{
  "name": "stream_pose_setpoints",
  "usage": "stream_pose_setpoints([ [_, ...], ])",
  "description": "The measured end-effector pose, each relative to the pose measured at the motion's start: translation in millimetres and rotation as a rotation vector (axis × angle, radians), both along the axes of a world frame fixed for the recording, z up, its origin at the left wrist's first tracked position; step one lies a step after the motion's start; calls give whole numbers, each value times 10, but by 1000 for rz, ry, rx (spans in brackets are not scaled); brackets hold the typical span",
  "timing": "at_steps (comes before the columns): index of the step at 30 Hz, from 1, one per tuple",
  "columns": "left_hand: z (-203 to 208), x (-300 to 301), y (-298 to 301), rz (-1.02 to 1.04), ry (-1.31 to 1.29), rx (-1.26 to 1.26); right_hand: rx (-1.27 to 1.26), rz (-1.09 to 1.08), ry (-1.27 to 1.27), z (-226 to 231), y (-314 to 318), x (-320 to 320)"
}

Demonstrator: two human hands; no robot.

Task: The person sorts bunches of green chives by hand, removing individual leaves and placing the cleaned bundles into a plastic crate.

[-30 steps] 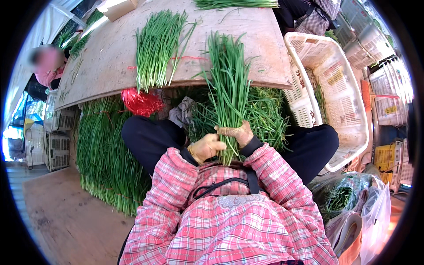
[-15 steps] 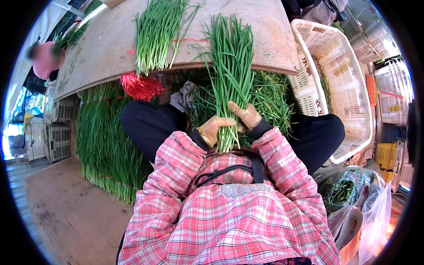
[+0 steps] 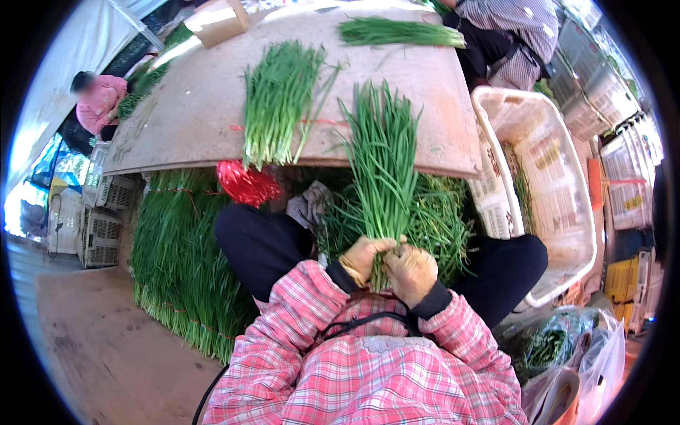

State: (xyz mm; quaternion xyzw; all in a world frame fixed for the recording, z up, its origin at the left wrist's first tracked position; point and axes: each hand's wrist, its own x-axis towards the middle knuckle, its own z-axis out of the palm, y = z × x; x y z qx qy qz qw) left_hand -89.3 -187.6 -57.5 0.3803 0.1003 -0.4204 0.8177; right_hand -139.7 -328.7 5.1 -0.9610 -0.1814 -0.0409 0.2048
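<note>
A bunch of long green garlic chives [image 3: 383, 166] stands in front of my lap, its leaves pointing away over the table's edge. My left hand [image 3: 359, 261], in a tan glove, is closed around the bunch near its pale stem ends. My right hand [image 3: 412, 273], gloved likewise, grips the same stems from the right side, its fingers curled in front. The lowest stems are partly hidden by the hands. Beyond, a second chive bunch [image 3: 280, 99] lies on the wooden table [image 3: 191, 106], across a red tie [image 3: 322, 122].
Red ties [image 3: 246, 183] hang in a clump below the table edge. Tied chives [image 3: 184, 262] stand stacked on the left; loose chives [image 3: 443, 223] are heaped between my knees. To the right are a white crate [image 3: 563, 198] and a plastic bag [image 3: 598, 358]. Two other people sit beyond.
The view has tilted up, showing more of the table's far side and another chive bunch there. My right hand has turned over, its back now up, still on the stems.
</note>
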Motion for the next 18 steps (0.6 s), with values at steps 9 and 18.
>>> stream_pose_setpoints([
  [9, 81, 151, 72, 2, -16, -63, 772, 541, 641, 297, -500, -59],
  [18, 88, 1, 142, -53, -68, -148, 788, -132, 712, 93, -470, 137],
])
